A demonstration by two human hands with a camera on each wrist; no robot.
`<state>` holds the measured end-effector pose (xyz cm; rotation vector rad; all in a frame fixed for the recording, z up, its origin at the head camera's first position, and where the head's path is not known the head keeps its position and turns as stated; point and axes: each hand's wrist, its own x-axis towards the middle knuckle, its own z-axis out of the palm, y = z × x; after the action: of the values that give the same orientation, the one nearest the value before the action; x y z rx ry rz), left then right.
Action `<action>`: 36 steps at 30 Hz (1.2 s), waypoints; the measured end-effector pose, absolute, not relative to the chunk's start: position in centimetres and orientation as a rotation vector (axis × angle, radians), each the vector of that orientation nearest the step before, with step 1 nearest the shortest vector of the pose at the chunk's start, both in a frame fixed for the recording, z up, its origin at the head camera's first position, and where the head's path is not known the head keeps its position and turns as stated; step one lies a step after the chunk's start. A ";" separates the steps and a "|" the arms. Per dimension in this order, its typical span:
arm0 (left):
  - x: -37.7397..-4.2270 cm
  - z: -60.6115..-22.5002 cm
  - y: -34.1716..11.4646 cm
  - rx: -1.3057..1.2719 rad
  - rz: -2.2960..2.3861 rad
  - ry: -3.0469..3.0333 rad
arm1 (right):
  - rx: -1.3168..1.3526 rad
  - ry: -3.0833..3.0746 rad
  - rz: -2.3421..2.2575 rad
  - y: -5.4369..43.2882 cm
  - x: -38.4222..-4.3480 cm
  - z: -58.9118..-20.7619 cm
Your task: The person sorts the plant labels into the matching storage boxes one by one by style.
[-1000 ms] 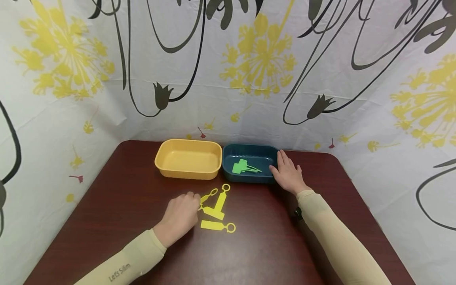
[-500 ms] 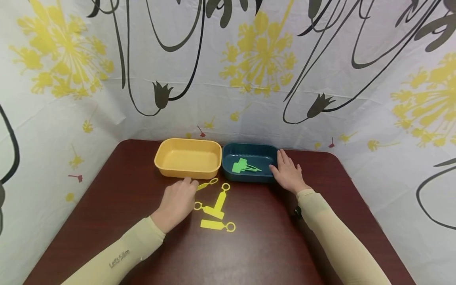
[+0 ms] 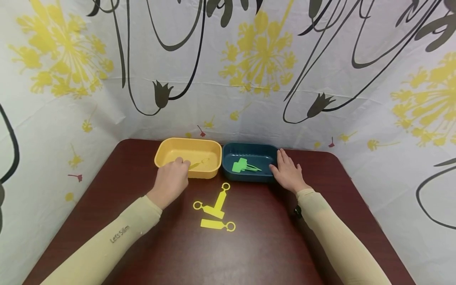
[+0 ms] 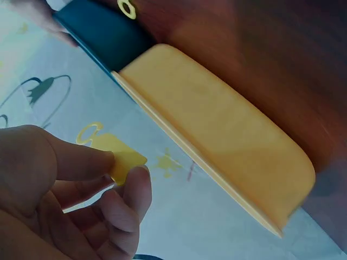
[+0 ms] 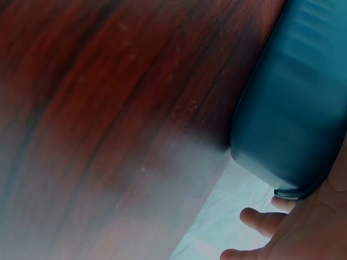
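Note:
Between thumb and fingers, my left hand (image 3: 170,180) pinches a flat yellow tag with a ring end (image 4: 122,157). In the head view this hand and the tag overlap the front of the yellow bin (image 3: 164,168). My right hand (image 3: 287,174) lies with straight fingers against the right end of the dark blue bin (image 3: 265,177). Green tags with thin tails (image 3: 240,165) lie inside that blue bin. On the table in front of the bins are three more yellow ring tags: one by itself (image 3: 211,224), and a leaning one (image 3: 220,201) meeting another (image 3: 208,209).
Both bins stand side by side at the back of the dark red wooden table (image 3: 263,253). Behind it hangs a white cloth (image 3: 213,107) printed with flowers, which also runs along the sides.
My left hand has lifted a yellow tag from the group on the table and carried it up and left to the yellow bin. The right hand stays at the blue bin.

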<state>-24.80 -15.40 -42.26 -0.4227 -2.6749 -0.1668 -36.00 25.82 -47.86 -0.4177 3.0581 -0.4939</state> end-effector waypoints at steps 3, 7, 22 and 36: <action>-25.7 -42.4 -16.0 -0.397 -0.172 -2.696 | -0.418 3.061 -0.495 25.8 -35.9 -47.9; -26.8 -42.5 -16.7 -0.365 -0.189 -2.746 | -0.416 3.062 -0.502 25.7 -35.8 -48.0; -30.8 -42.6 -18.9 -0.268 -0.134 -2.820 | -0.414 3.054 -0.504 25.6 -35.7 -47.7; -33.2 -42.9 -19.2 -0.216 -0.105 -2.918 | -0.406 3.040 -0.488 25.7 -35.9 -47.5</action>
<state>-33.18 -19.22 -42.89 -0.2160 -2.9178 -0.1050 -35.86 25.66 -47.45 -0.4064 3.0397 -0.4875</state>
